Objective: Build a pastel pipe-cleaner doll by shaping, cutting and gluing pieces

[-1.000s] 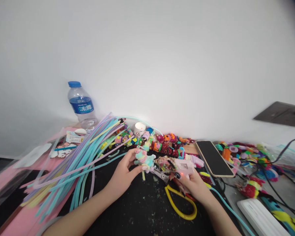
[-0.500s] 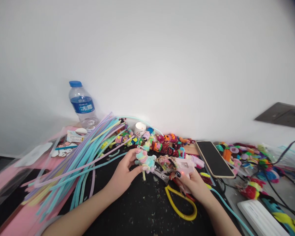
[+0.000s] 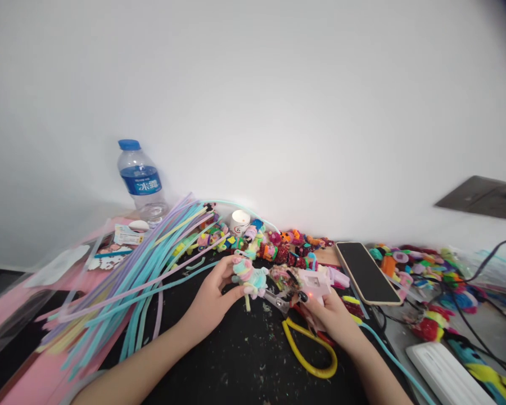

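My left hand [image 3: 219, 292] pinches a small pastel pipe-cleaner figure [image 3: 253, 278] in pink, yellow and mint between thumb and fingers. In my right hand [image 3: 326, 309] is a pale pink hot glue gun [image 3: 314, 283] with a small red light on its side. Fuzz and fibres cover its front end, which points left at the figure; whether the tip touches it I cannot tell. Below both hands, on the black mat [image 3: 236, 360], lie scissors with yellow-and-red handles [image 3: 312, 365], partly hidden by my right hand and the figure.
A bundle of pastel pipe cleaners [image 3: 152, 281] spreads at left, near a water bottle [image 3: 141, 180]. Colourful pipe-cleaner figures [image 3: 282, 250] and a paper cup [image 3: 239, 221] line the wall. A phone [image 3: 367, 273], black cables [image 3: 468, 315] and a white power strip [image 3: 447, 374] lie at right.
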The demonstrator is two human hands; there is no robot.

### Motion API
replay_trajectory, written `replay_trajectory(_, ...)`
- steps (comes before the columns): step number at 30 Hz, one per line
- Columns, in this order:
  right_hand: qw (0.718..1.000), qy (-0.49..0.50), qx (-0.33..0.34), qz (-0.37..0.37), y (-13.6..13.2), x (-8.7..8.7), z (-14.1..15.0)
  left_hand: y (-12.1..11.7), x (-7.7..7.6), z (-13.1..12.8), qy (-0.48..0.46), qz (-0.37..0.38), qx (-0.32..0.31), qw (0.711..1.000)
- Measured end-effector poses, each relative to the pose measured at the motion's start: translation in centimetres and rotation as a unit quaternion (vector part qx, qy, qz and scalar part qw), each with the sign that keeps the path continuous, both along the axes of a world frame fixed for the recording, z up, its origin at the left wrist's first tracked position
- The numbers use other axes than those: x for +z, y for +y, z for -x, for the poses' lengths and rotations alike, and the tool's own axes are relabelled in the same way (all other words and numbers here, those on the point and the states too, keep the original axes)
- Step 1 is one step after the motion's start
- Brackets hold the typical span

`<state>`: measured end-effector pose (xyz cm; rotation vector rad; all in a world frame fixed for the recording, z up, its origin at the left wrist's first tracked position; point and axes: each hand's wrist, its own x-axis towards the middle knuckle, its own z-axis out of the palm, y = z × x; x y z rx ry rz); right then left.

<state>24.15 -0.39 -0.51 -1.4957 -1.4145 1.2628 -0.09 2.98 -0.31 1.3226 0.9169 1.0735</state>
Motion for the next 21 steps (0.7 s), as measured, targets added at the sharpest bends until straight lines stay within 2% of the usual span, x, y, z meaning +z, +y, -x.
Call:
replay_trajectory(6, 1.000, 0.020, -0.001, -0.006, -0.2, 0.2, -0.2, 0.1, 0.1, 0.1, 0.006, 0.007, 0.018, 1.000)
replay_trajectory(11, 0.999, 0.040, 0.026, -0.007, -0.6, 0.7, 0.2, 0.1, 0.1, 0.0, 0.002, -0.005, 0.020, 1.000)
replay_trajectory(17, 0.997, 0.036, 0.066, 0.027, -0.6, 1.0, 0.2, 0.2, -0.1, 0.2, 0.016, -0.031, 0.020, 0.999)
replay_trajectory(21, 0.997, 0.031, 0.070, 0.015, -0.5, 1.0, 0.1, 0.3, -0.1, 0.2, 0.020, -0.034, 0.023, 0.999)
